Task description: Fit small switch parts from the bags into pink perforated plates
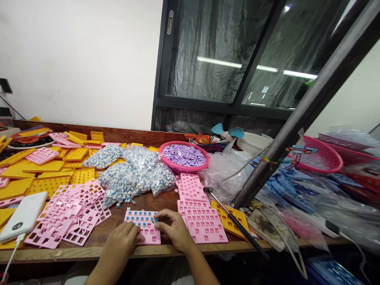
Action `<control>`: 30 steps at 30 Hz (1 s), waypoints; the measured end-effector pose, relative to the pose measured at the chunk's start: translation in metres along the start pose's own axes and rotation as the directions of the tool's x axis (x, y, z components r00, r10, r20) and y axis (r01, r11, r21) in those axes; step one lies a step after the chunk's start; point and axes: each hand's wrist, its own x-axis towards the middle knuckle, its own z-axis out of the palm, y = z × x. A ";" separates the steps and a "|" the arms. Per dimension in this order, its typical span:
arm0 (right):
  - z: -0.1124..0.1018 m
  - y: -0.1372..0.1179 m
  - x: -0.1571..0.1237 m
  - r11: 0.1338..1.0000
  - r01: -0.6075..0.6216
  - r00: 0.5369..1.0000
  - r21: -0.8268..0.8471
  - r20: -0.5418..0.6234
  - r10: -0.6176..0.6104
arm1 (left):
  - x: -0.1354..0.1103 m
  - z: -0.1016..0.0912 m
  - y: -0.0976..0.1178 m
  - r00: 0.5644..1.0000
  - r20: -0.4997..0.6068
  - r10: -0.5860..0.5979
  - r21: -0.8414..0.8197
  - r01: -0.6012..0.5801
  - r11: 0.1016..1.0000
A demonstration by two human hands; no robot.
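Observation:
A pink keyboard plate [150, 236] with square cutouts lies at the front edge of the table. Small blue-and-white key switches [142, 218] fill its upper rows, while the lower cutouts show bare pink. My left hand [123, 240] is closed over the plate's lower left side, fingers curled on its face. At the plate's right edge, the thumb and forefinger of my right hand [173, 228] pinch around a blue switch [156, 220]. Whether that switch is seated in its slot I cannot tell. Clear bags of the same switches [130, 180] rest just behind.
Pink plates [204, 223] are stacked at right, beside a yellow plate [228, 221] and a black rod [237, 223]. Pink frames [59, 217] and a white power bank [23, 215] lie left. A pink basket [184, 168] holds purple pieces. A slanted metal post [285, 134] crosses the right.

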 end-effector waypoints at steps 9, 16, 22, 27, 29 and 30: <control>0.007 -0.012 0.001 0.886 0.158 0.987 -0.436 0.030 -0.161 | 0.005 -0.023 0.000 0.973 0.194 -0.127 -0.153 0.158 0.976; 0.017 -0.001 0.009 0.814 0.168 0.985 -0.556 0.062 -0.161 | 0.010 -0.024 0.011 0.936 0.239 -0.258 -0.163 0.300 0.940; 0.027 0.003 0.018 0.785 0.111 0.991 -0.610 0.006 -0.135 | 0.013 -0.029 0.010 0.940 0.257 -0.225 -0.073 0.251 0.965; 0.023 -0.003 0.012 0.759 0.177 0.984 -0.626 0.099 -0.148 | -0.002 -0.018 0.015 0.988 0.131 -0.088 0.119 0.073 0.990; 0.022 -0.007 0.012 0.721 0.183 0.983 -0.668 0.123 -0.135 | -0.015 -0.010 0.020 0.999 0.040 -0.036 0.188 0.028 0.982; 0.022 -0.010 0.012 0.692 0.182 0.983 -0.699 0.135 -0.122 | -0.023 -0.005 0.022 1.000 -0.004 -0.012 0.222 0.013 0.975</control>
